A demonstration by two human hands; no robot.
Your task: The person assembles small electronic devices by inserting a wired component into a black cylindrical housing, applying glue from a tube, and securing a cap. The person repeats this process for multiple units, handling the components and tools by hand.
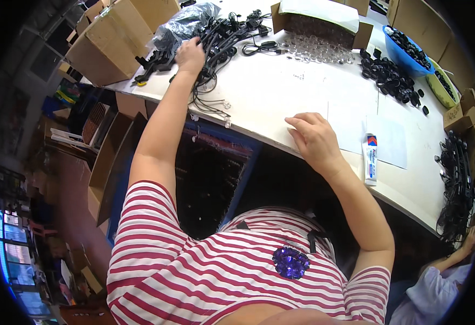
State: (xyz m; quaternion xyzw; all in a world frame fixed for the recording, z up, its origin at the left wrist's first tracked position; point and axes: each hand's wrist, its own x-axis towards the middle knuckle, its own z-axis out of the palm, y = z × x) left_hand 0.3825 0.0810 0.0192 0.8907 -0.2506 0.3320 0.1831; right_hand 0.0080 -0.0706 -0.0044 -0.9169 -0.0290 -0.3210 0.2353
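At the far left of the table, my left hand (190, 56) reaches into a pile of black cables (224, 40). Its fingers are curled at the pile's edge, and whatever they grip is hidden. Close beside it are a crumpled grey plastic bag (186, 21) and some black parts (159, 62). Thin cords with small clear ends (216, 105) trail from the pile to the table's front edge. My right hand (314, 138) hovers over the front edge, fingers loosely bent and apart, holding nothing. To its right, a white, blue and red tube (371, 160) lies near pale paper sheets (394, 141).
Clear small pieces (319, 50) spill before an open carton (316, 24). Black oval pieces (392, 78) lie near a blue basin (408, 51) and a green basin (442, 85). A cardboard box (107, 46) stands far left. Another person's hand (471, 238) touches black cords (457, 189) at right.
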